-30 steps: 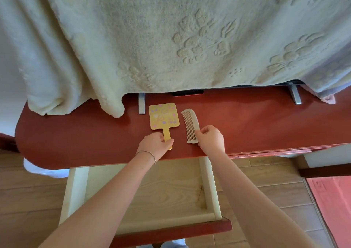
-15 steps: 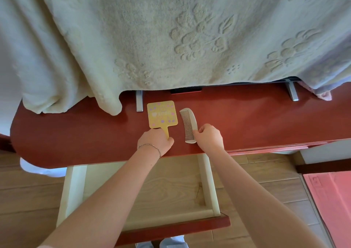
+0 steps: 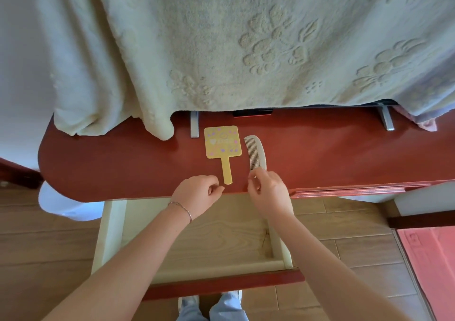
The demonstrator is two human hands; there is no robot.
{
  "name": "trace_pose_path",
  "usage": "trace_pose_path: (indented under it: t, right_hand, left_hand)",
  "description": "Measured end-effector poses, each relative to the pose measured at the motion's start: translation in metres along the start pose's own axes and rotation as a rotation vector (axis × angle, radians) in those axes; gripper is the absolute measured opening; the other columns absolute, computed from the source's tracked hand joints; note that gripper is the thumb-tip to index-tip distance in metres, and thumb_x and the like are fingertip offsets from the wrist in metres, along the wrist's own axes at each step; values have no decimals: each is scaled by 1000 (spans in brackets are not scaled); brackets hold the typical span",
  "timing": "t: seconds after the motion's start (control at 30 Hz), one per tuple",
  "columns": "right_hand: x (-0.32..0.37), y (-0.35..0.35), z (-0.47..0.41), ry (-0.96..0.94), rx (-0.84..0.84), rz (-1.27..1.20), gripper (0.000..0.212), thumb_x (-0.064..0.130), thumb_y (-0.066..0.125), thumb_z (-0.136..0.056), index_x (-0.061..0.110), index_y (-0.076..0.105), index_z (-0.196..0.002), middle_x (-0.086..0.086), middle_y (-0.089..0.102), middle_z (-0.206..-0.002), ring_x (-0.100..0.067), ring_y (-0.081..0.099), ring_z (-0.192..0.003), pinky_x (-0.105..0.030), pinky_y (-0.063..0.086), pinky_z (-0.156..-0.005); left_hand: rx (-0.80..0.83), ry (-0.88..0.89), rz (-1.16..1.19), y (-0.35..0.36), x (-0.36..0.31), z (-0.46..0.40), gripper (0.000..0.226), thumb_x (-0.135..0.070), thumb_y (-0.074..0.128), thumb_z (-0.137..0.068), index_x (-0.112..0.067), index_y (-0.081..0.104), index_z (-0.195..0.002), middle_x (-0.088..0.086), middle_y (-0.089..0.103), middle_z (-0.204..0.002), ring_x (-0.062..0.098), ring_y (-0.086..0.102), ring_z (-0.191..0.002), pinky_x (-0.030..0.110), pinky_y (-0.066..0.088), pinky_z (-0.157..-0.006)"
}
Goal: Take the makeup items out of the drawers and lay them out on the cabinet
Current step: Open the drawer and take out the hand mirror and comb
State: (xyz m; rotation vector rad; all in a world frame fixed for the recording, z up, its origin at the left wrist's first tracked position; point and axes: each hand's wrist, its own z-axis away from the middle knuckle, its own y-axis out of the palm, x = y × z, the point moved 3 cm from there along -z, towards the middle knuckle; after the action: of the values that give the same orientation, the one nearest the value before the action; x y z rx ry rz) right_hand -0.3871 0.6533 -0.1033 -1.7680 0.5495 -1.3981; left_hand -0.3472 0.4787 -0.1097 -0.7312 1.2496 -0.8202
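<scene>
The yellow hand mirror [image 3: 221, 146] and comb [image 3: 257, 156] lie side by side on the red cabinet [image 3: 110, 168], comb at the mirror's three o'clock. Left hand [image 3: 197, 196] and right hand [image 3: 268, 192] hover loosely curled, grasping nothing. The open drawer [image 3: 197, 237] at six o'clock looks empty; another drawer probably comes next.

A yellow hand mirror [image 3: 222, 143] dotted with pink and purple hearts lies beside a white comb [image 3: 257, 156] on a dark red tabletop [image 3: 123, 168]. Above hangs a pale cream blanket [image 3: 221, 45] embossed with flowers. The open drawer [image 3: 197, 242] is light woodgrain.
</scene>
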Motion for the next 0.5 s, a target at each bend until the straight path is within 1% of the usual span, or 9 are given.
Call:
trace_pose_path:
  t: [0.07, 0.17, 0.23, 0.3, 0.33, 0.4, 0.43, 0.47, 0.5]
  right_hand:
    - [8, 10, 13, -128, -6, 31, 8, 7, 56, -80, 10, 61, -85, 3, 59, -71, -21, 51, -69, -33, 44, -53]
    - [19, 26, 31, -270, 76, 147, 21, 22, 48, -78, 11, 62, -88, -1, 63, -80, -26, 55, -73, -36, 51, -57]
    - [25, 35, 45, -320, 184, 225, 33, 33, 48, -77, 13, 63, -98, -1, 64, -90, -26, 58, -82, -36, 54, -65]
    - [27, 43, 60, -360, 299, 299, 47, 45, 47, -76, 18, 58, -113, 0, 63, -108, -25, 59, -100, -38, 54, -83]
    - [28, 47, 66, -379, 364, 328, 54, 49, 48, -76, 19, 53, -121, -1, 60, -120, -25, 56, -112, -40, 48, -94]
    - [29, 52, 80, -408, 523, 366, 70, 57, 48, -79, 22, 35, -139, -2, 40, -145, -25, 32, -136, -43, 20, -114]
    - [29, 54, 86, -419, 587, 386, 78, 62, 43, -80, 24, 24, -145, -1, 26, -153, -24, 18, -143, -41, 4, -115]
    - [29, 55, 91, -438, 617, 412, 84, 68, 36, -78, 26, 13, -147, 0, 15, -157, -23, 6, -145, -39, -7, -113]
    - [30, 56, 95, -457, 630, 437, 88, 71, 31, -76, 28, 5, -148, 2, 6, -158, -23, -3, -145, -38, -12, -112]
  left_hand:
    - [-68, 67, 36, 0, 7, 13, 16, -31, 59, -86, -17, 60, -79, -8, 49, -63, 13, 47, -61, 24, 36, -54]
    - [-107, 106, 35, 3, 19, 34, 13, -32, 61, -84, -19, 62, -84, -7, 50, -70, 12, 47, -68, 28, 43, -58]
    - [-94, 114, -24, 6, 27, 48, 22, -39, 59, -83, -19, 62, -92, -9, 50, -76, 11, 48, -73, 29, 45, -59]
    - [-81, 160, -103, 10, 34, 63, 39, -49, 51, -79, -17, 63, -96, -6, 58, -85, 16, 56, -79, 31, 50, -63]
    - [-69, 180, -136, 12, 38, 72, 47, -54, 48, -77, -16, 64, -99, -4, 61, -93, 18, 60, -84, 32, 52, -68]
    - [-19, 192, -220, 17, 45, 87, 60, -62, 45, -75, -16, 61, -109, -1, 61, -112, 19, 60, -102, 37, 53, -81]
    - [23, 197, -266, 20, 48, 94, 66, -65, 43, -74, -16, 58, -116, 0, 58, -121, 20, 56, -113, 40, 51, -89]
    - [63, 206, -301, 23, 52, 100, 74, -69, 40, -74, -16, 54, -123, 1, 52, -132, 20, 48, -124, 43, 45, -98]
    - [103, 215, -318, 26, 54, 106, 81, -72, 38, -73, -15, 47, -131, 1, 42, -142, 20, 36, -134, 44, 33, -106]
